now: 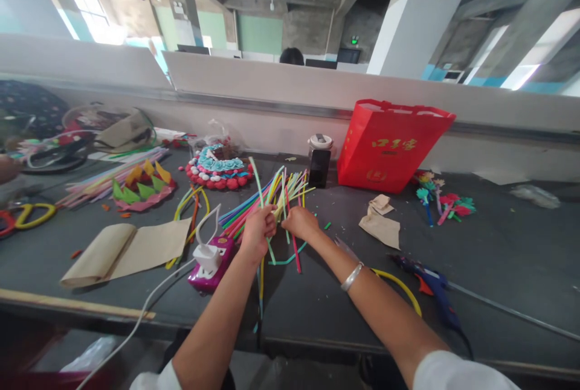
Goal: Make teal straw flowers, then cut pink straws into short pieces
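In the head view, the left hand [259, 234] is closed around a long pale green strip [256, 180], which sticks out past the fingers both far and near. The right hand [299, 223] is just to its right, fingers curled in; a pink strip [296, 255] and another light strip pass by its fingertips, and I cannot tell which of them, if any, it pinches. Beyond and between the hands, a loose bundle of coloured strips [239, 215] lies fanned out on the dark table [312, 323].

For handling these well, a light hold seems best, since the strips look thin and likely to crease if squeezed. Keeping the left grip steady while the right fingers sort one strip from its neighbours should stop the bundle tangling. Room to the left is tight: a purple power strip [225, 255] with a white plug [207, 258] sits just beside the left wrist, so I would keep loose ends clear of its cable. On the right, the glue gun [435, 293] lies well apart from both hands
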`<state>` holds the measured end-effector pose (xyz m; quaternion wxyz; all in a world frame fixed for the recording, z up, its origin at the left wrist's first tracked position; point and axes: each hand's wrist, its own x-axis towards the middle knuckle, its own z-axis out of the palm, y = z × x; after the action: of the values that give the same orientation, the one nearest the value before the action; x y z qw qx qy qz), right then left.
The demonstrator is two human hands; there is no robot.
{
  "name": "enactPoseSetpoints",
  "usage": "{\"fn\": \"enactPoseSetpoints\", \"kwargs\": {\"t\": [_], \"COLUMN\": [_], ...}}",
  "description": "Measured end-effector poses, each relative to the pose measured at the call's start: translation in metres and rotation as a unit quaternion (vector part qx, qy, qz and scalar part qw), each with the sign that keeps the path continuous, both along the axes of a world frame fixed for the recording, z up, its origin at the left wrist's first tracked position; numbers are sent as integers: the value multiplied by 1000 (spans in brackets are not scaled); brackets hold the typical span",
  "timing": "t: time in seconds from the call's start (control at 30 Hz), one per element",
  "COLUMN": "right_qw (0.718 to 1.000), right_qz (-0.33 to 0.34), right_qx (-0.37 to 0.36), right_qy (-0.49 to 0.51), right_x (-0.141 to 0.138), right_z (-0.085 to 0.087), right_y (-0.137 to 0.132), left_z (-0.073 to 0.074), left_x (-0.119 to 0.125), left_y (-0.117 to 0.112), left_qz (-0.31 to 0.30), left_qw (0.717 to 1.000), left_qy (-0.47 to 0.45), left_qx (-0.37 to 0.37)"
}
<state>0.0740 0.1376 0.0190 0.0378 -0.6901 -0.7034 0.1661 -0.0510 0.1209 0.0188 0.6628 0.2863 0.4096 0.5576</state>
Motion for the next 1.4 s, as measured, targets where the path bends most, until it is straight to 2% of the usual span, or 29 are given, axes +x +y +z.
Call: {"fn": "enactPoseSetpoints", "kwargs": {"t": [0.2,0.43,0.6,0.8,1.07,1.4], "right_qw": [999,998,991,960,914,886], "right_qz": [31,3,7,46,72,64], "right_qx": [7,26,28,61,13,4], "right_qy": [28,59,131,269,400,459], "right_x": [8,2,1,-8,-18,-25], "right_z": [3,-5,1,15,23,35], "right_y": [-6,-7,-12,-58,-121,-156], "left_z": [-5,-5,-10,-13,-10,-28], "left_x": [6,4,6,13,7,2], "left_y": [-2,-2,-1,-3,1,17], "left_qz": [6,8,11,-6,-53,-44], "left_qw": [1000,1000,999,999,996,997], "left_qy": [4,12,31,26,-8,-7], "left_qx": [-5,-16,-33,-37,-66,-69]}}
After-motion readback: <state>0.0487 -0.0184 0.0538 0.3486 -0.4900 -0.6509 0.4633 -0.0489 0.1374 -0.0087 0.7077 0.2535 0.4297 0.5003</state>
